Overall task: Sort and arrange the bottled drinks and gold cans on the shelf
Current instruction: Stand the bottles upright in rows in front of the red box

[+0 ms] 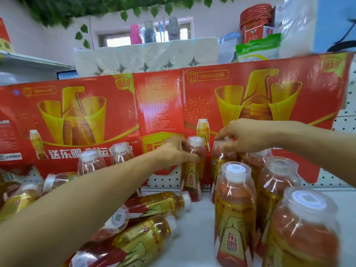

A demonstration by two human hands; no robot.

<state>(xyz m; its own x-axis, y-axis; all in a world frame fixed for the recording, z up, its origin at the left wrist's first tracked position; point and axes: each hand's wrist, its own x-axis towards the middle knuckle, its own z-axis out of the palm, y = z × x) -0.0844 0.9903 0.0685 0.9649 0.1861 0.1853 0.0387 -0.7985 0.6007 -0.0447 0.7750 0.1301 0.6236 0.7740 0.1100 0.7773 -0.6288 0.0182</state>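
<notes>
red carton (250,89) "500ml×10"; front bottle (234,218) "东鹏"

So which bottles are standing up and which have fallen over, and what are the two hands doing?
Left hand: grips the upright bottle at the back by its shoulder.
Right hand: pinches the cap of the next upright bottle.
Clear-capped orange drink bottles on the right: upright, grouped.
Gold-labelled bottles at the front left: lying on their sides.
Red cardboard drink cartons: standing behind, flattened.
White shelf: partly bare.

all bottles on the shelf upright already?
No: several bottles lie on their sides at the front left of the shelf, while others stand upright at right.
</notes>
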